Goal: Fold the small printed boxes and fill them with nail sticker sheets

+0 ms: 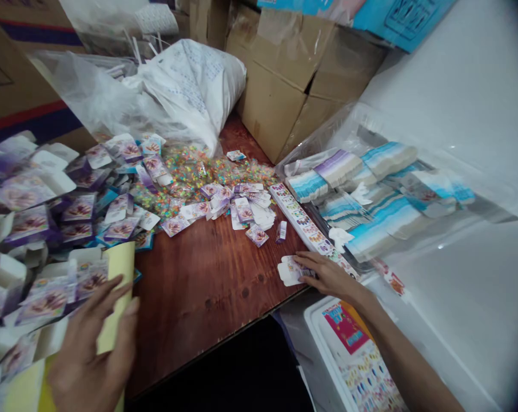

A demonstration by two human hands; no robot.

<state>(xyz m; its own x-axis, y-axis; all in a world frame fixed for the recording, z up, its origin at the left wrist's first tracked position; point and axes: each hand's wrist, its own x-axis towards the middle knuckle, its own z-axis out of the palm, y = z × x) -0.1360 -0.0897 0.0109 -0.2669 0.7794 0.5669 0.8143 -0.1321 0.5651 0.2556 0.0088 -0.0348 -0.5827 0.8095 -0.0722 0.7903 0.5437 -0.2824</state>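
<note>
My left hand (94, 349) lies at the bottom left with its fingers curled round a pale yellow sheet (115, 286), beside a heap of small purple and white boxes (40, 229). My right hand (327, 276) reaches to the table's right edge, its fingers flat on a small flat white box blank (290, 270). Just beyond it lies a long strip of colourful sticker sheets (304, 223). Loose small packets (246, 209) and tiny coloured bits (190, 171) are scattered over the middle of the wooden table (207, 292).
Clear bags of stacked blue and purple cards (370, 189) lie at the right. A white tray (323, 337) with printed sheets sits below my right arm. Cardboard boxes (285, 91) and a white plastic bag (186, 86) stand at the back.
</note>
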